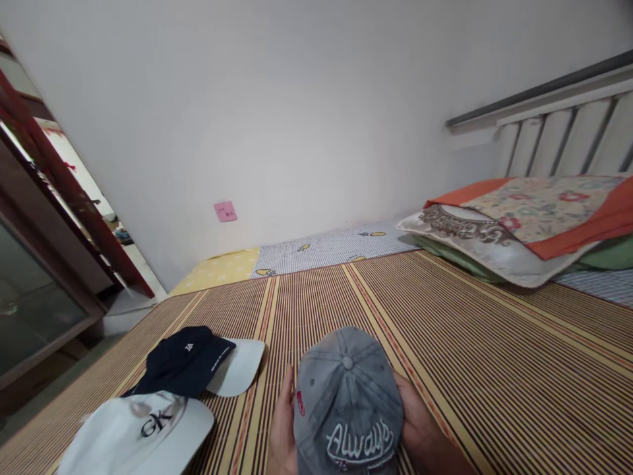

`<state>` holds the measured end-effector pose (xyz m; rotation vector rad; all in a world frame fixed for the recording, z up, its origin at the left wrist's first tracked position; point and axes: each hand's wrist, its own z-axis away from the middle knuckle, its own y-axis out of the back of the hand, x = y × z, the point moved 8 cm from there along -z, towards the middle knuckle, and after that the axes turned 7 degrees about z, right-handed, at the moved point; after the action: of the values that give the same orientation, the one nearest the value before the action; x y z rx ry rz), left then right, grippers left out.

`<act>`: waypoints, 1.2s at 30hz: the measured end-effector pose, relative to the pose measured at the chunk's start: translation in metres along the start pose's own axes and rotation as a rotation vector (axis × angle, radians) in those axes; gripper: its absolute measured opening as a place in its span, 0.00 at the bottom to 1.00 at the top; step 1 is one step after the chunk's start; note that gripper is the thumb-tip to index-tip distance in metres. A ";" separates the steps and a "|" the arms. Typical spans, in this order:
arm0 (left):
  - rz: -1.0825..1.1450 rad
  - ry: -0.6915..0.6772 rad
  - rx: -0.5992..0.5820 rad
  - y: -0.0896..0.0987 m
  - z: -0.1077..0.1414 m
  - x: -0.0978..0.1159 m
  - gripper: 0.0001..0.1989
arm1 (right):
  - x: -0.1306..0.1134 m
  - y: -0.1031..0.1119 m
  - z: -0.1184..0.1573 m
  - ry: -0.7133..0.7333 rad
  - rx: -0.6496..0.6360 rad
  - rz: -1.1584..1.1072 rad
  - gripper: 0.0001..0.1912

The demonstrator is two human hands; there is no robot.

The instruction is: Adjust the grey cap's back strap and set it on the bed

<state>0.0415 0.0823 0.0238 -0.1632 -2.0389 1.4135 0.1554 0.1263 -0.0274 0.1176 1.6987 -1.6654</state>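
A grey baseball cap (351, 396) with "Always" stitched in white is held up between both hands, crown towards me. My left hand (283, 425) grips its left side, the thumb along the edge and the other fingers hidden. On the opposite side my right hand (418, 422) holds the cap, its fingertips out of sight behind the fabric. To the left lie two more caps: a navy cap (180, 359) with a pale brim, and nearer to me a white cap (133, 429) with dark "CK" lettering.
A striped bamboo mat (316, 303) covers the bed. Stacked pillows (459, 244) with an orange-edged floral cover (554, 204) lie at the back right, below a white radiator (558, 138). A pink note (225, 211) is on the wall; a glass-fronted cabinet (39, 297) stands at left.
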 end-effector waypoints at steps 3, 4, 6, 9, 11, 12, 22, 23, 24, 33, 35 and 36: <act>0.043 -0.017 -0.021 -0.008 0.006 0.001 0.36 | -0.001 0.003 -0.001 0.001 0.018 -0.006 0.15; 0.047 -0.026 -0.034 -0.011 0.007 0.003 0.35 | -0.002 0.005 -0.002 0.005 0.027 -0.008 0.15; 0.035 -0.057 -0.057 -0.018 0.008 0.009 0.35 | -0.004 0.009 -0.003 0.018 0.039 -0.006 0.15; 0.019 -0.115 -0.063 -0.019 0.010 0.019 0.34 | -0.005 0.016 -0.007 0.038 0.058 -0.015 0.12; 0.012 -0.153 -0.064 -0.016 0.011 0.025 0.33 | -0.004 0.019 -0.009 0.031 0.071 -0.020 0.10; 0.008 -0.164 -0.064 -0.014 0.012 0.027 0.33 | -0.004 0.021 -0.009 0.024 0.075 -0.022 0.10; 0.015 -0.154 -0.068 -0.008 0.011 0.026 0.33 | -0.013 0.016 -0.009 0.082 0.052 0.046 0.13; 0.032 -0.159 -0.073 -0.009 0.012 0.027 0.33 | -0.013 0.018 -0.009 0.088 0.053 0.055 0.13; 0.049 -0.165 -0.081 -0.009 0.011 0.027 0.33 | -0.013 0.019 -0.010 0.091 0.052 0.064 0.13; 0.063 -0.174 0.085 0.031 0.015 0.026 0.30 | -0.018 0.022 -0.012 0.131 0.011 0.160 0.19; 0.036 -0.168 0.171 0.048 0.020 0.025 0.28 | -0.020 0.022 -0.012 0.143 0.009 0.171 0.23; 0.023 -0.169 0.205 0.055 0.022 0.025 0.27 | -0.021 0.022 -0.012 0.146 0.011 0.176 0.24</act>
<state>-0.0042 0.0985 -0.0180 0.0211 -2.0140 1.6898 0.1777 0.1495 -0.0355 0.3915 1.7318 -1.5671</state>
